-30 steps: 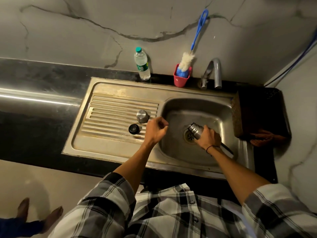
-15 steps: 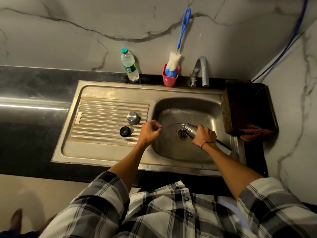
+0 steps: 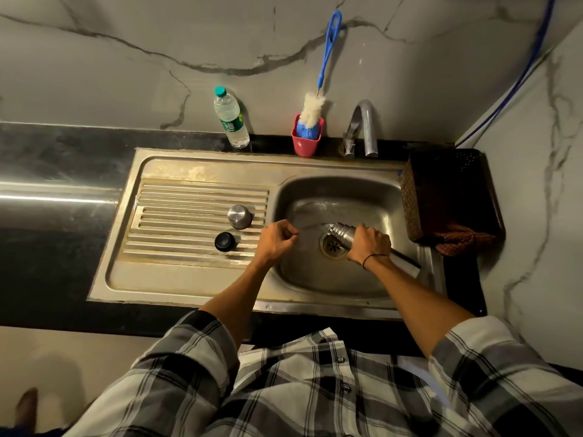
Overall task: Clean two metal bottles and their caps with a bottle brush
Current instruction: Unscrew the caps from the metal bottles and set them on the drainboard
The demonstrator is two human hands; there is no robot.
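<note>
My right hand [image 3: 369, 244] grips a metal bottle [image 3: 343, 232] lying on its side over the drain in the sink basin [image 3: 315, 279], its mouth pointing left and its base [image 3: 407, 263] showing behind my wrist. My left hand [image 3: 277, 239] hovers at the basin's left edge with curled fingers and nothing visible in it. A steel cap [image 3: 239, 216] and a black cap [image 3: 225, 241] rest on the ribbed drainboard [image 3: 176, 216]. The bottle brush [image 3: 315, 108], blue-handled with white bristles, stands in a pink cup [image 3: 307, 143] behind the sink.
A clear plastic water bottle [image 3: 230, 119] stands by the wall left of the pink cup. The tap [image 3: 362, 127] curves over the basin's back edge. A dark woven basket [image 3: 441, 197] with a reddish cloth [image 3: 457, 239] sits right of the sink. Black counter [image 3: 47, 216] stretches left.
Both hands stay almost where they were over the basin; the bottle keeps lying over the drain. The view has shifted slightly as my head moved.
</note>
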